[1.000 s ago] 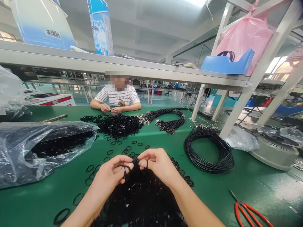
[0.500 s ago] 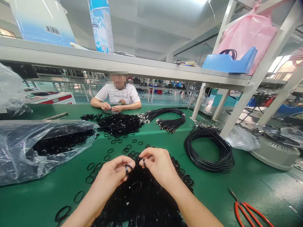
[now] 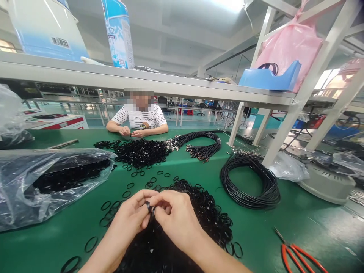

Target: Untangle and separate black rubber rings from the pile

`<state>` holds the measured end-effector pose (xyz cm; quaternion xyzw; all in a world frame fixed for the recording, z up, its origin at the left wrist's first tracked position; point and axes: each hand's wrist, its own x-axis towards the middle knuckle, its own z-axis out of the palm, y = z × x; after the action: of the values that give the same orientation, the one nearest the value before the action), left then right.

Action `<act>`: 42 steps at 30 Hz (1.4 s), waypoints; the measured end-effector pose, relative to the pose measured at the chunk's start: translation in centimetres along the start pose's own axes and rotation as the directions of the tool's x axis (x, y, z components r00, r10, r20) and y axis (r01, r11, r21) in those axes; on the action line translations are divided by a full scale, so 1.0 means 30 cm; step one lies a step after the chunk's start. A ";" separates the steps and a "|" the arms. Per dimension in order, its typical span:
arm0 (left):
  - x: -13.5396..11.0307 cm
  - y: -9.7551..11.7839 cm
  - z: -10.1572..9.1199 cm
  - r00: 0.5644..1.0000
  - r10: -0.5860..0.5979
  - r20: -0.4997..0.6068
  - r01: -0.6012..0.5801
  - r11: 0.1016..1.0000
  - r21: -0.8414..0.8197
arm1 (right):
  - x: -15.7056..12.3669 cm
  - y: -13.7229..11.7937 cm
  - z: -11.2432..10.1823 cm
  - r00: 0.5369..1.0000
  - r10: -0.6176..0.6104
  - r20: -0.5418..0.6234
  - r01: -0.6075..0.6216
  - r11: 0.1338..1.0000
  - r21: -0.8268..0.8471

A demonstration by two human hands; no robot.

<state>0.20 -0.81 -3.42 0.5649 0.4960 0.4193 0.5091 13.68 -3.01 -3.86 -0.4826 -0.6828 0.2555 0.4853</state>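
Observation:
My left hand [image 3: 133, 212] is closed, thumb and fingers pinching a small black ring [image 3: 148, 206]. Beside it, my right hand [image 3: 178, 214] is closed as well, with a second black ring at its thumb and forefinger. The fingertips of both hands meet, so parts of the rings are hidden. Beneath the hands spreads a large pile of black rings [image 3: 204, 212], with loose ones scattered to its left on the green tabletop [image 3: 250, 239].
Red-handled pliers [image 3: 295, 250] and a coil of black cable [image 3: 273, 189] lie on the right. A clear bag [image 3: 22, 204] of black rings is at left. Across the table, a person [image 3: 142, 117] handles something small behind another ring pile [image 3: 142, 151]. A shelf [image 3: 170, 85] spans overhead.
My right hand has moved left and a little down, closing the gap to my left hand. The fingertips now touch, each hand still with a black ring. The view has shifted slightly.

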 end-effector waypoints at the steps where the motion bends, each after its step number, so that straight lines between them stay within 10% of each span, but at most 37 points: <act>1: 0.001 -0.003 -0.003 1.000 -0.005 0.009 0.005 1.000 0.001 | -0.001 0.000 0.002 1.000 -0.005 -0.009 0.005 1.000 -0.013; 20: 0.017 -0.021 -0.020 0.988 -0.047 0.144 0.045 0.999 0.018 | 0.046 0.046 -0.051 0.966 0.065 -0.252 -0.080 0.996 -0.049; 31: 0.028 -0.021 -0.034 0.991 -0.106 0.076 0.125 0.937 -0.325 | 0.031 0.037 -0.097 0.996 -0.042 0.075 0.060 0.966 -0.253; 42: 0.029 -0.042 -0.002 0.998 -0.018 0.054 0.031 0.966 -0.256 | 0.013 0.006 -0.043 1.000 0.003 0.022 0.001 0.984 -0.178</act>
<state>0.12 0.04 -4.67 0.4985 0.4311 0.4591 0.5958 14.90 -2.72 -3.34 -0.5217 -0.7078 0.1992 0.4327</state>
